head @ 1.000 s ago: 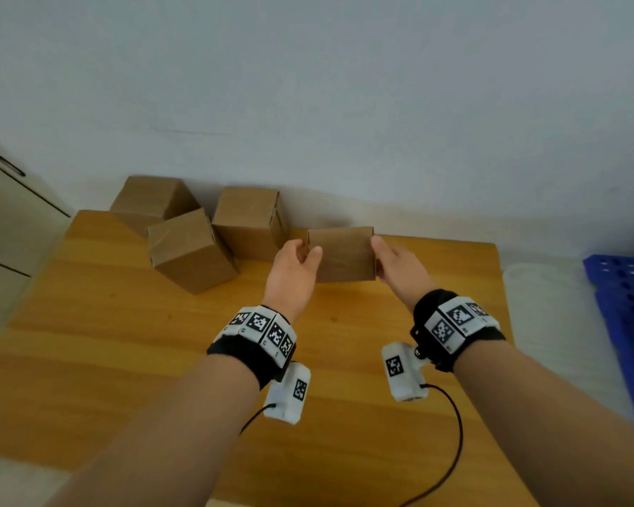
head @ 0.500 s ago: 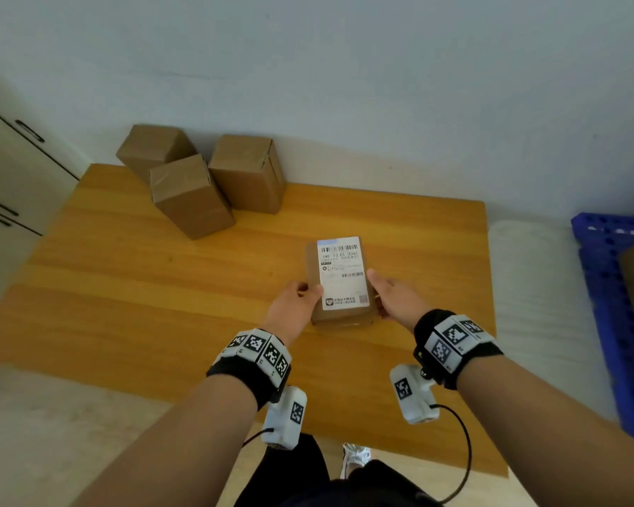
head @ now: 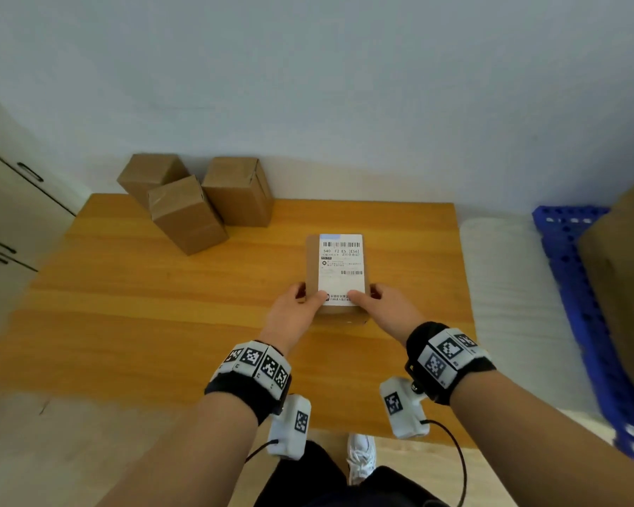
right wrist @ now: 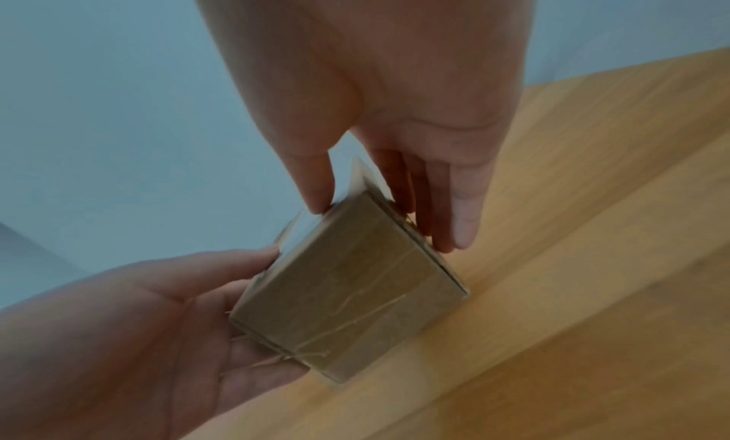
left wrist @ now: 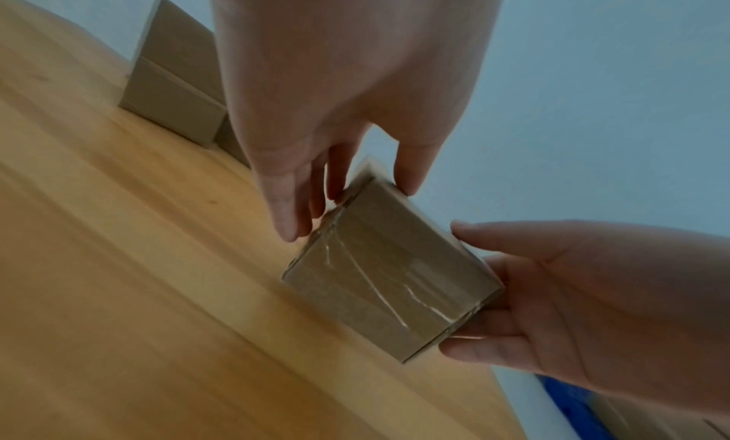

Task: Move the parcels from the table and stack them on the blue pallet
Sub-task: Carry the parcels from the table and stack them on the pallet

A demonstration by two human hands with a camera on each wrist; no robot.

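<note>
Parcel [head: 339,272], head view: being held between both hands above the near-right part of the wooden table [head: 161,323], label face up. Left hand [head: 295,312] gripping the near left edge, thumb lying on the label; right hand [head: 388,309] mirroring it on the near right edge. Three more parcels [head: 198,199] sitting clustered at the far left corner, well apart. Blue pallet [head: 578,272] lying off to the right on the floor, already bearing a larger box [head: 626,283].

Left wrist view: left hand [left wrist: 347,97] pinching the parcel [left wrist: 391,272], fingers [left wrist: 284,203] pressing one side, thumb on top. Taped end face showing; card looking stiff and square-edged.

Right wrist view: right hand [right wrist: 375,97] clamping the opposite side of the parcel [right wrist: 347,294] in the same way, left hand [right wrist: 130,322] cupping the far side. Possibly clear of the table here, though blurred, so not certain.

Probably light, judging by the fingertip hold; rigid enough to squeeze from two sides. Glossy tape and label likely slippery, so gripping the bare card sides seeming safer.
</note>
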